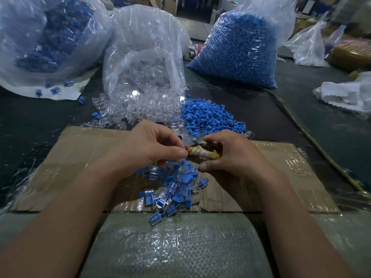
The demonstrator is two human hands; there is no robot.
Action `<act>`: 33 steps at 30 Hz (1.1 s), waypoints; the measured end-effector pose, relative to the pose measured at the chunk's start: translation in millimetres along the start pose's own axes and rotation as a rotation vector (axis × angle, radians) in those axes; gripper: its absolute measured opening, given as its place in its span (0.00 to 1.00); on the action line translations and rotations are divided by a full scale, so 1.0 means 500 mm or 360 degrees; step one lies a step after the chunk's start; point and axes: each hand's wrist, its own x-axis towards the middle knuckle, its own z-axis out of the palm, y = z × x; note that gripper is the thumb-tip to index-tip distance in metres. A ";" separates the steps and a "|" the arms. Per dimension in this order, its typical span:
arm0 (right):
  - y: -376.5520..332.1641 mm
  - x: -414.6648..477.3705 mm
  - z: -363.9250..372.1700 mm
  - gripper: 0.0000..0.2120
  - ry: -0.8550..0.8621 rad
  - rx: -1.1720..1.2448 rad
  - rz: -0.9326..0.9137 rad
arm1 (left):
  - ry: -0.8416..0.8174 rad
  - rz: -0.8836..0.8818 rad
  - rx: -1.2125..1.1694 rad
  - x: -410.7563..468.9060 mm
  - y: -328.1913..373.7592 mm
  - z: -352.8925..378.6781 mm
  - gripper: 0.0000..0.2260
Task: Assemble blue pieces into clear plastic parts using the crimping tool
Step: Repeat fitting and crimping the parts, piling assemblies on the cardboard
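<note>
Crimping tool [200, 154]: held over the far middle of the cardboard sheet [80, 157], its cloth-wrapped handle lying across the palm and its metal head pointing left towards the other hand
Right hand [230, 155]: fingers curled round the wrapped handle, clamped on it, thumb low on the near side
Left hand [148, 147]: thumb and forefinger pressed together right at the tool's head; whether a piece sits between them cannot be told, as the spot is too small and partly hidden
Blue pieces [208, 117]: a loose heap on the desk [301, 109] just past the cardboard's far edge, beyond the right hand
Clear plastic parts [128, 111]: a loose heap touching the blue heap on its left, spilling out of the open clear-parts bag [140, 47] behind it
Assembled pieces [174, 187]: a pile of blue-in-clear units on the cardboard between the two forearms, reaching its near edge and slightly over it
Cardboard sheet: flat at the desk's near edge, patched with shiny tape
Woven sack [176, 243]: grey, below the cardboard's near edge, between the arms
Blue-pieces bag [236, 49]: full, standing towards the far right of the desk
Left bag [40, 41]: at the far left corner, holding blue and clear items, a few spilled beside it
White bags [349, 95]: crumpled at the right edge
</note>
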 end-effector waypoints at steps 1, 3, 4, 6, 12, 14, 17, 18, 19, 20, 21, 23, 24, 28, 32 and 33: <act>0.001 0.000 0.000 0.36 -0.0010 -0.0001 -0.0001 | 0.0000 -0.0008 0.0003 -0.001 0.000 0.001 0.06; 0.002 -0.001 0.000 0.38 -0.0037 -0.0005 -0.0002 | 0.0132 -0.0009 0.0002 0.000 -0.003 -0.002 0.07; 0.002 -0.001 -0.001 0.39 -0.0047 -0.0005 -0.0001 | 0.0249 -0.0005 0.0014 0.002 -0.007 -0.004 0.07; 0.002 -0.002 -0.002 0.39 -0.0061 0.0014 0.0007 | 0.0553 0.0030 0.0076 0.008 -0.016 -0.008 0.03; 0.002 -0.003 -0.006 0.34 -0.0062 0.0093 0.0022 | 0.1104 0.0140 0.0794 0.028 -0.046 -0.024 0.11; 0.004 -0.004 -0.005 0.30 -0.0026 0.0150 0.0032 | 0.1021 0.0099 0.1008 0.036 -0.053 -0.030 0.14; 0.004 -0.004 -0.005 0.26 0.0044 0.0205 0.0011 | 0.0796 0.0000 0.1130 0.048 -0.061 -0.034 0.18; 0.005 -0.003 -0.006 0.24 0.0075 0.0206 0.0010 | 0.0712 -0.0049 0.1179 0.051 -0.065 -0.035 0.20; 0.006 -0.003 -0.007 0.23 0.0108 0.0195 0.0013 | 0.0635 -0.0099 0.1245 0.054 -0.070 -0.036 0.21; 0.007 -0.002 -0.007 0.22 0.0143 0.0179 0.0017 | 0.0575 -0.0138 0.1314 0.057 -0.075 -0.037 0.22; 0.008 -0.001 -0.008 0.21 0.0177 0.0167 0.0023 | 0.0543 -0.0157 0.1361 0.059 -0.078 -0.039 0.22; 0.008 0.000 -0.008 0.19 0.0229 0.0169 0.0037 | 0.0547 -0.0133 0.1372 0.062 -0.081 -0.041 0.21; 0.007 0.000 -0.008 0.19 0.0244 0.0174 0.0045 | 0.0561 -0.0107 0.1370 0.062 -0.081 -0.041 0.20; 0.006 -0.001 -0.010 0.15 0.0308 0.0171 0.0055 | 0.0670 -0.0019 0.1326 0.059 -0.076 -0.041 0.17; 0.009 0.000 -0.010 0.11 0.0367 0.0173 0.0061 | 0.0812 0.0022 0.1220 0.053 -0.067 -0.036 0.14; 0.010 0.001 -0.009 0.11 0.0375 0.0168 0.0059 | 0.0858 0.0029 0.1199 0.051 -0.065 -0.035 0.13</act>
